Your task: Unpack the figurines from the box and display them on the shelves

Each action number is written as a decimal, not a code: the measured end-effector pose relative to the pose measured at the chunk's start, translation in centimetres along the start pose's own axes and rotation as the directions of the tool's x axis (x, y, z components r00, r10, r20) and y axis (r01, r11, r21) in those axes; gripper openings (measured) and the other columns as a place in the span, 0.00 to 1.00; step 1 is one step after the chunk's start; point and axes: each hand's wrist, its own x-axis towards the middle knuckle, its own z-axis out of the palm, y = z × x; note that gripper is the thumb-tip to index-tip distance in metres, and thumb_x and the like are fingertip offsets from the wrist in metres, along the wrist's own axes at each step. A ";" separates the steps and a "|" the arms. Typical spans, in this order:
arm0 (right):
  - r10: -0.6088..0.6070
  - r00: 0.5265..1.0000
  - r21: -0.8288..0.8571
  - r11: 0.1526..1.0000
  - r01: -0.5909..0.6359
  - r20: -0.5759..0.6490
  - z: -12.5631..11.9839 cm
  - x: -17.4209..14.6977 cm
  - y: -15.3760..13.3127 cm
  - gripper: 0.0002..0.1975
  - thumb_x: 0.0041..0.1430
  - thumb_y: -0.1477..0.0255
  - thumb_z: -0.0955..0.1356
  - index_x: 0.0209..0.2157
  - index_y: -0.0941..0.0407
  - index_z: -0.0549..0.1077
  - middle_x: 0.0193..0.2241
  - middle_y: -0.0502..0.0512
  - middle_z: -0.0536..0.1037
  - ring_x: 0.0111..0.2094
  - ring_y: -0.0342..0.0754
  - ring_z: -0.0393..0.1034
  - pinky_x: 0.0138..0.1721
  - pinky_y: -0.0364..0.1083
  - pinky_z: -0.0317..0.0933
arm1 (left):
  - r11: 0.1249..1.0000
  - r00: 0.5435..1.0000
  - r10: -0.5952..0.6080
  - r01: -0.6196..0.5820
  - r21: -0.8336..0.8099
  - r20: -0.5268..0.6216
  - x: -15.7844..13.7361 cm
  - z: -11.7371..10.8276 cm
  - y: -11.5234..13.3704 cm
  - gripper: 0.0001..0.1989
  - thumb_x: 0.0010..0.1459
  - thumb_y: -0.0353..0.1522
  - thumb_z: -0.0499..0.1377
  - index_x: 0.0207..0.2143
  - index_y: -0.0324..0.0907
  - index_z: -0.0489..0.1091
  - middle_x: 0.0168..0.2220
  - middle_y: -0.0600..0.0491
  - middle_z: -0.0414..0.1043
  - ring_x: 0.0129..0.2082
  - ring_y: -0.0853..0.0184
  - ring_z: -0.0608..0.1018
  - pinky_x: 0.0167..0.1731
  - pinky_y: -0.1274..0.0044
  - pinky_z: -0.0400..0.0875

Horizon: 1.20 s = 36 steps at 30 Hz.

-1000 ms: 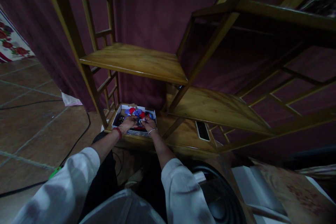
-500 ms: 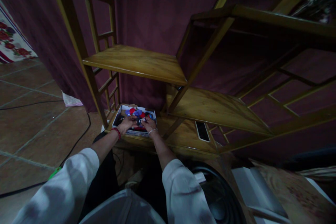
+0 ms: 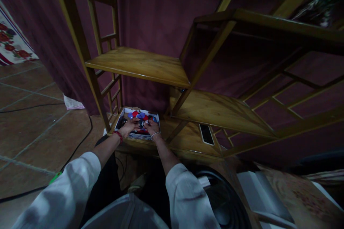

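Observation:
A shallow white box (image 3: 117, 124) sits on the bottom wooden shelf. Inside it lie several small red, blue and dark pieces, among them a red round piece (image 3: 135, 113) and a blue piece (image 3: 140, 115); they are too small to name. Both of my hands reach into this box. Between them is a small dark item with white marks (image 3: 141, 124). My left hand (image 3: 129, 126), with a red bead bracelet at the wrist, closes on its left side. My right hand (image 3: 152, 127), wearing a pale bracelet, pinches its right side. The fingertips are partly hidden.
A wooden shelf board (image 3: 139, 63) overhangs the box, with a slanted post to its right. A phone-like dark slab with a white rim (image 3: 206, 134) lies on the bottom shelf. Black cable (image 3: 80, 145) runs over the tiled floor; a round black object (image 3: 223, 200) stands near my right arm.
Both hands stay in the box around the dark item, with only slight finger movement. The view has shifted a little.

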 end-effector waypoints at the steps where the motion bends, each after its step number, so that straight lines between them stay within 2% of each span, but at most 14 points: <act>1: 0.000 1.000 0.002 1.000 0.000 -0.001 0.0 0.0 0.0 0.09 0.50 0.67 0.64 0.33 0.54 0.71 0.27 0.47 0.76 0.27 0.43 0.72 0.29 0.41 0.66 | 1.000 1.000 0.000 0.000 0.003 0.003 0.0 0.0 0.0 0.16 0.45 0.21 0.58 0.39 0.37 0.65 0.30 0.53 0.68 0.28 0.73 0.73 0.34 0.76 0.72; 6: 0.006 1.000 -0.018 1.000 -0.006 -0.007 0.0 0.0 0.0 0.08 0.50 0.68 0.64 0.33 0.54 0.71 0.27 0.47 0.75 0.28 0.43 0.71 0.29 0.41 0.66 | 1.000 1.000 0.003 -0.003 0.028 0.019 0.0 0.0 0.0 0.16 0.46 0.20 0.57 0.40 0.37 0.64 0.28 0.54 0.68 0.27 0.72 0.73 0.29 0.78 0.71; 13: 0.006 1.000 -0.028 1.000 -0.006 -0.012 0.1 -0.3 -0.1 0.08 0.50 0.68 0.64 0.33 0.54 0.70 0.27 0.47 0.75 0.27 0.42 0.71 0.28 0.40 0.65 | 0.997 1.000 -0.005 0.003 0.072 0.018 0.0 -0.1 -0.1 0.17 0.45 0.23 0.59 0.40 0.38 0.64 0.26 0.55 0.67 0.26 0.72 0.73 0.27 0.79 0.69; 18: 0.007 1.000 -0.028 1.000 -0.008 -0.017 0.2 -0.2 0.1 0.09 0.50 0.68 0.63 0.33 0.54 0.71 0.27 0.48 0.75 0.28 0.42 0.71 0.28 0.40 0.65 | 0.997 1.000 -0.013 0.011 0.078 0.026 -0.1 0.0 -0.1 0.17 0.46 0.23 0.58 0.41 0.39 0.63 0.27 0.54 0.68 0.27 0.72 0.73 0.29 0.79 0.69; 27: 0.048 0.999 0.119 0.992 -0.049 0.016 0.6 0.1 0.6 0.10 0.49 0.69 0.63 0.35 0.55 0.69 0.29 0.47 0.75 0.28 0.42 0.71 0.28 0.39 0.65 | 0.998 1.000 -0.008 0.006 0.059 0.024 0.0 0.1 -0.2 0.18 0.46 0.20 0.56 0.42 0.37 0.63 0.34 0.50 0.69 0.30 0.72 0.72 0.34 0.76 0.70; 33: 0.017 0.999 0.015 1.000 -0.016 -0.039 0.9 0.6 1.5 0.09 0.49 0.69 0.64 0.33 0.54 0.70 0.28 0.47 0.75 0.30 0.42 0.71 0.30 0.40 0.65 | 0.997 0.999 -0.021 0.018 0.075 0.044 -0.1 0.2 -0.2 0.24 0.45 0.21 0.58 0.47 0.38 0.63 0.36 0.50 0.68 0.33 0.71 0.72 0.36 0.77 0.70; 36: 0.000 0.998 0.041 0.999 0.003 -0.060 1.1 0.9 2.0 0.09 0.48 0.68 0.64 0.33 0.54 0.70 0.27 0.46 0.75 0.27 0.42 0.70 0.28 0.40 0.65 | 0.998 0.998 -0.029 0.025 0.066 0.063 0.0 0.1 -0.2 0.24 0.45 0.22 0.59 0.47 0.39 0.64 0.37 0.50 0.69 0.36 0.70 0.72 0.38 0.75 0.69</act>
